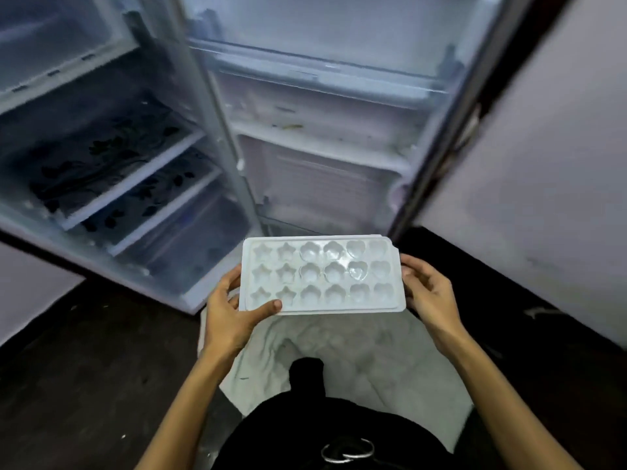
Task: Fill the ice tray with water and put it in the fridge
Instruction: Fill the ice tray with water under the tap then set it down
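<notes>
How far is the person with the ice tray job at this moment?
Done, as it looks: the fridge door stands open. Whether the moulds hold water I cannot tell for sure; some glint as if wet. In hand: the left hand and the right hand grip the white ice tray by its short ends, level, before the fridge. Left: setting it inside and closing the door.

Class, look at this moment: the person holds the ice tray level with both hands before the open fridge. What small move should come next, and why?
Probably carry the ice tray forward, kept level, toward the open fridge. The left hand and the right hand each grip one short end, the tray sits short of the compartment, and the door already stands wide open, so nothing seems to block the way.
</notes>
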`<state>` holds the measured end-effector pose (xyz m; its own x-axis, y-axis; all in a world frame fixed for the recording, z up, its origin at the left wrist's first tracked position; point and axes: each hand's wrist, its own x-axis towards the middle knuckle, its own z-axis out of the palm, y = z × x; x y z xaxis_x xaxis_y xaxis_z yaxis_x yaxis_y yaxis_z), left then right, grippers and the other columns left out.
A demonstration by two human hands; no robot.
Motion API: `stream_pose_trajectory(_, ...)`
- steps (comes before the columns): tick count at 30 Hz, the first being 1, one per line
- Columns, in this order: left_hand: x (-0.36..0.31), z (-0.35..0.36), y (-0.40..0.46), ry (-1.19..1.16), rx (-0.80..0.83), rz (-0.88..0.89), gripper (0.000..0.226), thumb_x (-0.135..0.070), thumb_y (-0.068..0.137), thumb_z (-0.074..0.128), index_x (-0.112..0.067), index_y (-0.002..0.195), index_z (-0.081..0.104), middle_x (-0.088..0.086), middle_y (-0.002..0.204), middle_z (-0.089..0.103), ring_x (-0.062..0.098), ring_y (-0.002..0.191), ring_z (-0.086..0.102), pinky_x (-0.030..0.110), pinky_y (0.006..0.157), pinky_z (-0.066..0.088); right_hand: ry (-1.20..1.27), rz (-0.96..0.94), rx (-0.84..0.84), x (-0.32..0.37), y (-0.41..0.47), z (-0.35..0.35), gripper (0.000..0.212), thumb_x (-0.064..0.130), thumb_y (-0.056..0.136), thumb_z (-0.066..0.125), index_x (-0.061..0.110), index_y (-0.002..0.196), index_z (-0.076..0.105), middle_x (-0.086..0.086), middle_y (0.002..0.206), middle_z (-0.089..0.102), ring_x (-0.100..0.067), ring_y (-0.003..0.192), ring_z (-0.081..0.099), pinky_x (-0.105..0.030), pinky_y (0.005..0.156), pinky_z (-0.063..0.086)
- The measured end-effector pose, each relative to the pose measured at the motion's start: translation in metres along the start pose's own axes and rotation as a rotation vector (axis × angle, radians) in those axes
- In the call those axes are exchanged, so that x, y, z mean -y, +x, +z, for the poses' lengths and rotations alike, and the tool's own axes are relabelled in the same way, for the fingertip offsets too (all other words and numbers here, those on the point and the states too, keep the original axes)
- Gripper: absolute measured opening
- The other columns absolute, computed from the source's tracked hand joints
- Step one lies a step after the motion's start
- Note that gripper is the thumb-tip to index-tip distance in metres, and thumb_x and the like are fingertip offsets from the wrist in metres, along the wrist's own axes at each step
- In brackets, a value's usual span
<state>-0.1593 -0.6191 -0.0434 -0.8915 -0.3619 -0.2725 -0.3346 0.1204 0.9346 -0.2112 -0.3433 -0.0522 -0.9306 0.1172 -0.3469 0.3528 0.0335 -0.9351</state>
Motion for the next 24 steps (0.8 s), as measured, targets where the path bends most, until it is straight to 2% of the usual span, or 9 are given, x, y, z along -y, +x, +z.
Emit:
stream_pose_trajectory(7,0.002,0.089,-0.063,0.101,0.347,0.031,0.079,0.000,0.059,0.086,-0.015,0.129,0.051,-0.002,0.123,0.060,0.004,0.095,0.063,0.008,0.060,0.050,0.083,0.059,-0.340,-0.040,-0.107,-0.120,0.020,0.016,0.096,0.053,0.027,0.107,0.065,0.001,0.101,0.071,-0.015,0.093,0.069,-0.034,0.077,0.058)
stream_pose_trajectory(12,-0.004,0.146,-0.095,0.186,0.565,0.067,0.082,-0.002,0.059,0.087,-0.014,0.131,0.050,0.001,0.125,0.059,0.002,0.095,0.062,0.007,0.059,0.049,0.175,0.090,-0.568,-0.061,-0.170,-0.170,0.023,0.012,0.093,0.056,0.030,0.103,0.066,0.002,0.102,0.071,-0.011,0.096,0.067,-0.032,0.082,0.055)
stream_pose_trajectory(14,-0.012,0.166,-0.102,0.207,0.636,0.088,0.081,-0.003,0.059,0.087,-0.014,0.130,0.050,-0.001,0.125,0.059,0.004,0.096,0.061,0.010,0.060,0.050,0.208,0.076,-0.659,-0.064,-0.189,-0.182,0.025,0.009,0.093,0.055,0.030,0.102,0.066,0.004,0.102,0.071,-0.006,0.095,0.067,-0.027,0.082,0.055)
stream_pose_trajectory(17,-0.027,0.199,-0.110,0.245,0.760,0.131,0.075,-0.004,0.059,0.087,-0.021,0.123,0.052,-0.006,0.119,0.059,0.004,0.095,0.061,0.014,0.065,0.048,0.263,0.052,-0.806,-0.065,-0.213,-0.198,0.024,0.007,0.093,0.054,0.024,0.105,0.065,0.009,0.101,0.069,0.007,0.086,0.065,-0.011,0.070,0.051)
stream_pose_trajectory(19,-0.037,0.225,-0.113,0.266,0.842,0.157,0.075,-0.003,0.060,0.086,-0.020,0.124,0.051,-0.012,0.114,0.059,0.001,0.093,0.060,0.012,0.063,0.048,0.290,0.041,-0.901,-0.065,-0.226,-0.208,0.024,0.006,0.093,0.054,0.020,0.110,0.064,0.009,0.102,0.068,0.009,0.085,0.064,-0.008,0.068,0.049)
stream_pose_trajectory(22,-0.055,0.263,-0.116,0.285,0.971,0.183,0.081,-0.003,0.058,0.087,-0.018,0.129,0.050,-0.011,0.116,0.060,0.004,0.095,0.063,0.013,0.063,0.050,0.323,0.040,-1.026,-0.064,-0.238,-0.221,0.025,0.007,0.094,0.054,0.021,0.110,0.065,0.008,0.104,0.069,0.003,0.092,0.065,-0.013,0.073,0.051)
stream_pose_trajectory(24,-0.066,0.294,-0.119,0.301,1.081,0.201,0.080,-0.001,0.058,0.086,-0.018,0.128,0.051,-0.012,0.114,0.062,0.003,0.093,0.065,0.015,0.064,0.052,0.365,0.048,-1.130,-0.063,-0.245,-0.231,0.025,0.008,0.094,0.054,0.026,0.106,0.067,0.007,0.104,0.070,-0.007,0.098,0.065,-0.024,0.081,0.053)
